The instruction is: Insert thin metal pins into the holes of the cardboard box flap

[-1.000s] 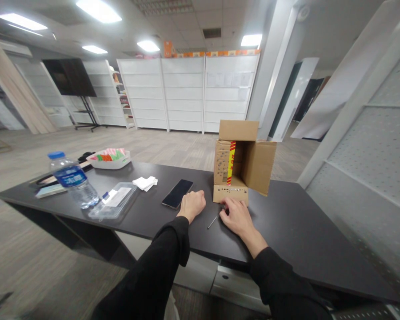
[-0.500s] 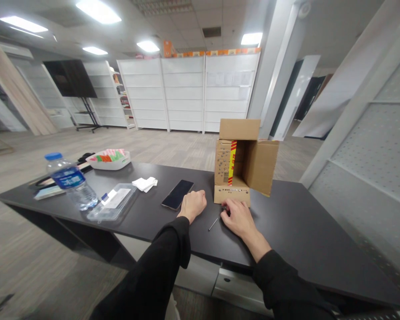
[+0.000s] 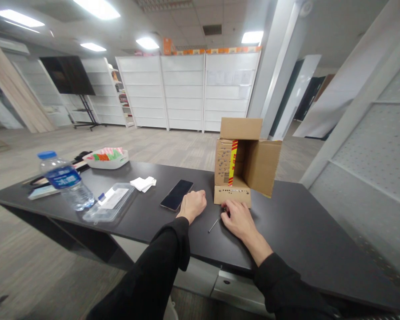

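The open cardboard box (image 3: 244, 164) stands on the counter (image 3: 306, 231), its lower flap (image 3: 232, 195) beside the right hand (image 3: 236, 218), whose fingers curl at a small dark object (image 3: 224, 209), grip unclear. A thin metal rod (image 3: 213, 226) lies between it and the left hand (image 3: 193, 206), balled beside the phone (image 3: 176, 194), its hold hidden.

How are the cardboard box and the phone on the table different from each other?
The cardboard box stands upright, while the phone lies flat.
The box is brown, with yellow and red tape on it; the phone shows a dark screen.
The box is clearly bulky, but the phone is thin and much smaller.
Both are on the dark table, each near a hand: the phone by the left hand, the box by the right hand.
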Motion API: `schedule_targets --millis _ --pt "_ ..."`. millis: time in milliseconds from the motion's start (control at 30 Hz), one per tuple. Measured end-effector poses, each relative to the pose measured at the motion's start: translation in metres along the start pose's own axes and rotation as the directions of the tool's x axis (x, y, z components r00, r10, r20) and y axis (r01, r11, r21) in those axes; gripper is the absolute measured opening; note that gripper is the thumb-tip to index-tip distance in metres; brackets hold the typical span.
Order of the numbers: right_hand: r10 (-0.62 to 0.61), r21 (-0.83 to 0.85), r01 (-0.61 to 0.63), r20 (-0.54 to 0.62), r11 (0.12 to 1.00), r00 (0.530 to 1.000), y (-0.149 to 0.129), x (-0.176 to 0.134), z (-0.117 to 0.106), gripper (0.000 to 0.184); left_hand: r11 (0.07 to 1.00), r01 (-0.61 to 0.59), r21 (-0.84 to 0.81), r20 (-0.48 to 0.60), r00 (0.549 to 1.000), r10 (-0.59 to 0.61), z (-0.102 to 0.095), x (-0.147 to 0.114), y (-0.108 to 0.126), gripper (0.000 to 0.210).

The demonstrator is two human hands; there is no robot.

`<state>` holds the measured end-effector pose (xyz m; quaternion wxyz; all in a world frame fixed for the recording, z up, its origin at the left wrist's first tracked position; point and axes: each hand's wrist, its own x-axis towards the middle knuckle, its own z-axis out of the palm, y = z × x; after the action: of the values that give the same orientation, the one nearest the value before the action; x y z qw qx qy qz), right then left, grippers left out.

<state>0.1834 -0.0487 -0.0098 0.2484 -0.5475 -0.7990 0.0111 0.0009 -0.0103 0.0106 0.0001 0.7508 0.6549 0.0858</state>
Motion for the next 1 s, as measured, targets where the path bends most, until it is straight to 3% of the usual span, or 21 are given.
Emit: schedule_targets --millis 767,1000 --pt "0.010 0.020 -0.010 0.017 1.000 1.000 0.0040 0.0003 0.0040 0.016 1.000 0.016 -0.008 0.011 1.000 -0.016 -0.0025 -0.0006 0.0016 0.037" --pt "-0.004 0.021 0.004 -0.027 1.000 1.000 0.0086 0.0011 0.0095 0.017 0.998 0.060 -0.019 0.037 0.998 -0.059 -0.0071 -0.0024 0.0047 0.036"
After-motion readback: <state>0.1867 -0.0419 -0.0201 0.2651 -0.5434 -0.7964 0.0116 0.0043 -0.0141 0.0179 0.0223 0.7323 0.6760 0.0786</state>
